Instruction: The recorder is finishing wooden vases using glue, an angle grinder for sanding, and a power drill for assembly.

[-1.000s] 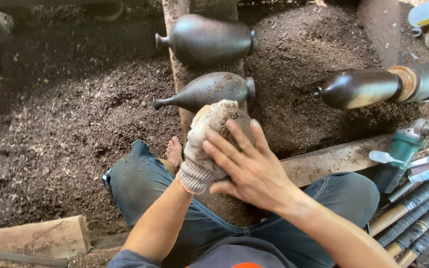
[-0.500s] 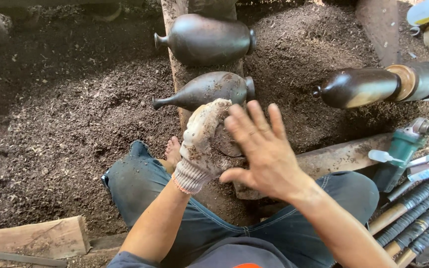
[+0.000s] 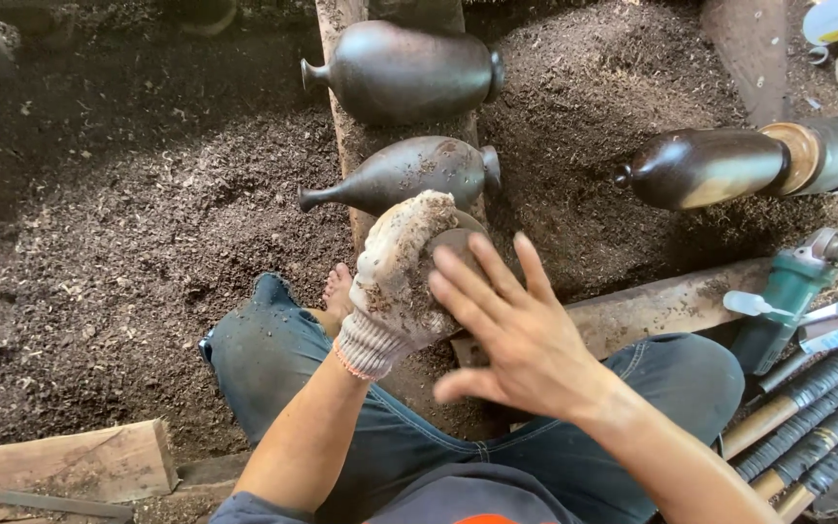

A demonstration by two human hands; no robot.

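A dark, rounded wooden piece [image 3: 458, 254] sits cupped in the left hand [image 3: 395, 281], held up over the person's lap, just in front of the nearer of two finished-looking vases. Only its upper edge shows; the rest is hidden by the gloved fingers, so its full shape cannot be told. The left hand wears a worn, dusty knit glove and is closed around the piece. The right hand [image 3: 516, 335] is bare, spread flat with the fingers fanned wide; the fingertips lie against the face of the piece, and the hand grips nothing.

The step in hand looks like wiping or feeling over the surface of a turned piece: one hand steadies, the other passes across it. The next move would seem to call for a firm hold from the gloved hand, while the bare palm keeps light, even contact and the piece is turned to bring its hidden side round.

Just beyond, the near vase [image 3: 404, 175] lies on its side on a wooden plank [image 3: 341, 87], neck pointing left, and a larger dark vase [image 3: 404, 70] lies above it the same way. To the right a third dark turned form [image 3: 705, 167] is mounted on a lathe spindle [image 3: 831, 153]. A thick bed of wood shavings [image 3: 128, 252] covers the ground all round. A green power tool [image 3: 783, 301] and a row of long-handled turning tools [image 3: 817, 408] lie at the lower right, and a cut wooden block [image 3: 65, 464] at the lower left. The person sits in blue jeans [image 3: 273, 359], a bare foot [image 3: 338, 289] showing.
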